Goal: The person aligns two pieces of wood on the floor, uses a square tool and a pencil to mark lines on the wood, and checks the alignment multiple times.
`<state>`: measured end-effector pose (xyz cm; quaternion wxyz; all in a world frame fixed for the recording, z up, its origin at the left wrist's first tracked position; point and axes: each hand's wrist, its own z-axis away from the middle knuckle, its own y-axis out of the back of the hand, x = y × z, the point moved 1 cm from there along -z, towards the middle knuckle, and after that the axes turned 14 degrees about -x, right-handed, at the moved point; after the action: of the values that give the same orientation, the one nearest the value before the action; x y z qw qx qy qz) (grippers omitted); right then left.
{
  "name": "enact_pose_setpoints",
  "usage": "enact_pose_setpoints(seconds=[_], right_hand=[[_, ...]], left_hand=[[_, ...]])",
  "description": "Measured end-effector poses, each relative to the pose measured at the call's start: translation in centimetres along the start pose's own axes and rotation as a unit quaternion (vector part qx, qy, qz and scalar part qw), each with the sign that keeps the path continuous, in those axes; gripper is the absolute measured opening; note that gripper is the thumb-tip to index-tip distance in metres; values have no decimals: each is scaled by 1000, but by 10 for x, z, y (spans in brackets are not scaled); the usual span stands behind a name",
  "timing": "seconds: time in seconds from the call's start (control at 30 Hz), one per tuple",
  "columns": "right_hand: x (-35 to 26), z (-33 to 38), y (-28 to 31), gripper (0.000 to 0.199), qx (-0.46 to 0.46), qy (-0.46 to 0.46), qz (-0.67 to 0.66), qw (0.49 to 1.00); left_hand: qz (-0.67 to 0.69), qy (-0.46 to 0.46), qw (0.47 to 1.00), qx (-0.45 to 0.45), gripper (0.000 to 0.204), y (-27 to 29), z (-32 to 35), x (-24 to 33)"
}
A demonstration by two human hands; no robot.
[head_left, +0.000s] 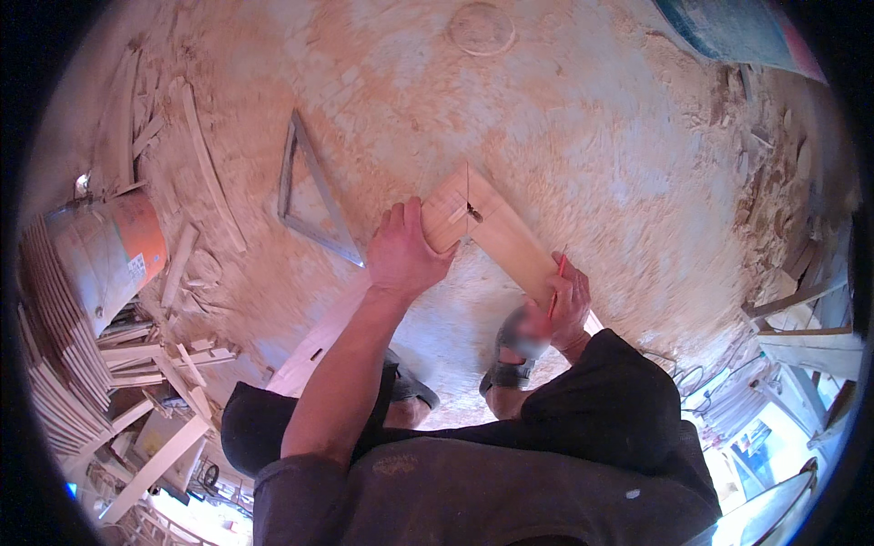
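Observation:
Two light wooden boards meet at a mitred corner in front of me, with a thin dark seam between them and a dark ragged hole beside it. My left hand (408,250) is closed over the left board (444,211), fingers across its outer edge. Near the low end of the right board (506,235), my right hand (570,300) grips the wood. A thin red pencil (558,275) sticks up from the same hand. Below my left forearm, a pale length of wood (305,357) with a dark slot runs down toward my lap.
A triangular wooden frame (320,193) lies on the dusty floor to the left. Beyond it are a long strip (211,168), a white and orange bucket (127,250) and heaped offcuts (155,355). Wooden pieces (806,350) crowd the right side. My sandalled feet are below the boards.

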<state>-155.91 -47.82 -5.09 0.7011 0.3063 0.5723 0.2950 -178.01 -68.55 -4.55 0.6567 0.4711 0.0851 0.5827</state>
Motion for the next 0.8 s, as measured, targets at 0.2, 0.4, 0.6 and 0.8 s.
enact_pose_setpoints(seconds=[0.2,0.4,0.6,0.8], right_hand=[[1,1,-3,62,-19,3,27,999],[4,2,-6,70,-45,22,29,998],[6,3,-10,62,-42,15,41,998],[8,4,-9,64,-53,11,58,997]], left_hand=[[5,-15,998,55,69,-9,0,-2],[1,-19,999,51,64,-9,-2,-7],[1,-2,999,33,64,-6,-1,-6],[10,6,1000,6,63,1,-2,-3]])
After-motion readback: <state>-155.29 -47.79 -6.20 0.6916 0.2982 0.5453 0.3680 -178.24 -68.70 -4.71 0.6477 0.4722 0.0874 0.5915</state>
